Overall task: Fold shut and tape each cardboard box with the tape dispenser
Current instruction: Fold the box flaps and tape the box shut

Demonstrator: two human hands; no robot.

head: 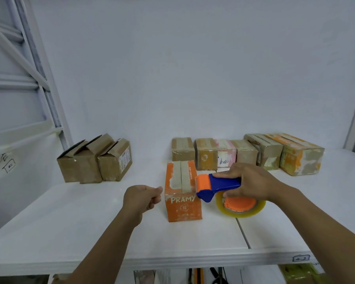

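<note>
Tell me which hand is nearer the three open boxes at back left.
Left. The left hand is right of the open boxes, nearer the camera; the right hand grips the tape dispenser farther right, past the orange box.

Layout on the table (70, 222)
The PRAMY box (182, 193) is set in front, the tape dispenser (223, 185) just right of it; open boxes (94, 160) are grouped behind left, closed boxes (244, 153) behind right.

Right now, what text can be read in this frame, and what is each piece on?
"PRAMY": front of the orange box.
"4-2", roughly, handwritten: tag on the table edge.
Unreadable: small print atop the orange box, print on the pink box, sticker on the brown box, scrawl at far left.
</note>
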